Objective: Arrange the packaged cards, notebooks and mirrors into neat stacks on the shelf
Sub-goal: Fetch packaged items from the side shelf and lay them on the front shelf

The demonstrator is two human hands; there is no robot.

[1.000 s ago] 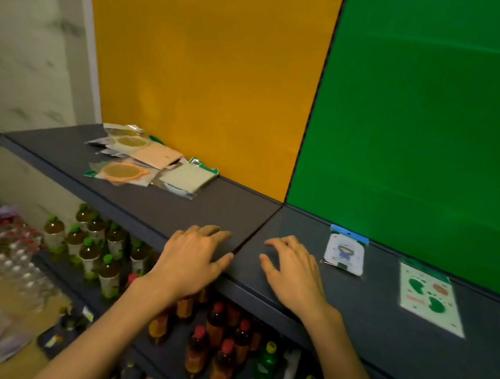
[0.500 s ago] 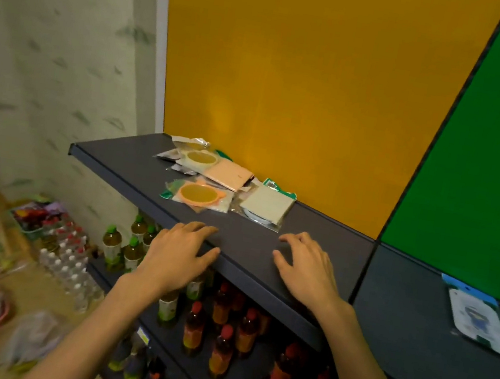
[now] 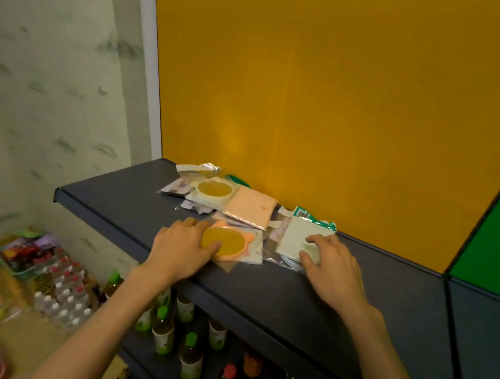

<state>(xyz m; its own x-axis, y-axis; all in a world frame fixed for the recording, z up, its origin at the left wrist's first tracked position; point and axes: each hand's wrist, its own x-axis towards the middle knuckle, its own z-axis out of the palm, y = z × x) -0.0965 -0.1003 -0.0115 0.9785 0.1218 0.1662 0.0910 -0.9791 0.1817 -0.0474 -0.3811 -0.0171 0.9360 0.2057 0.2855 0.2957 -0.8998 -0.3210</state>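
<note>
The left hand (image 3: 182, 249) is resting spread fingers on the orange mirror packet (image 3: 227, 243). The right hand (image 3: 333, 268) is pressing loosely opened fingers on the pale notebook packet (image 3: 298, 238), gripping nothing.

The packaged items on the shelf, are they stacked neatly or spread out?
Spread out: the packaged items lie loosely overlapping at odd angles on the shelf, not squared into stacks.

Warm, dim indoor light filled the frame; a soft glare spot glowed on the yellow panel (image 3: 289, 97) at centre, just above the shelf (image 3: 306, 300); the lower left corner was smeared by blur; wide-angle distortion bent the straight panel edges at right; the bottles (image 3: 185, 339) below sat in shadow.
</note>
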